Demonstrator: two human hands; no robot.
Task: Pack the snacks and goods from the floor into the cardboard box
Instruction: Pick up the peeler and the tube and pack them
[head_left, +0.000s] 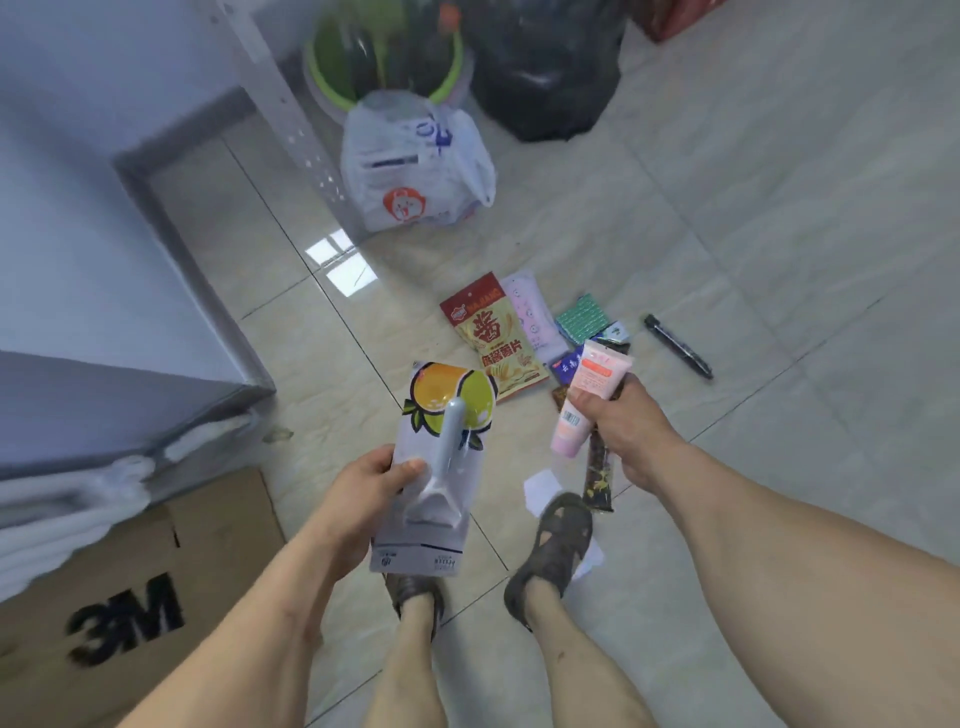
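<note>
My left hand (363, 499) grips a carded pack with fruit pictures and a grey peeler (436, 457) on it, held above the floor. My right hand (618, 431) holds a pink tube (587, 400) together with a long dark snack packet (597, 478). On the floor beyond lie a red and yellow chips bag (493, 338), a pale pink packet (530, 317), a green packet (582, 317), a small blue packet (566, 366) and a black marker (678, 345). The cardboard box (130, 597) marked 3M stands at lower left, white cloth over its edge.
A white plastic bag (410, 166), a green basin (384, 52) and a black rubbish bag (545, 67) stand at the back. A grey cabinet (78, 234) fills the left. My sandalled feet (556, 545) stand on the tiles, white paper scraps (540, 488) beside them.
</note>
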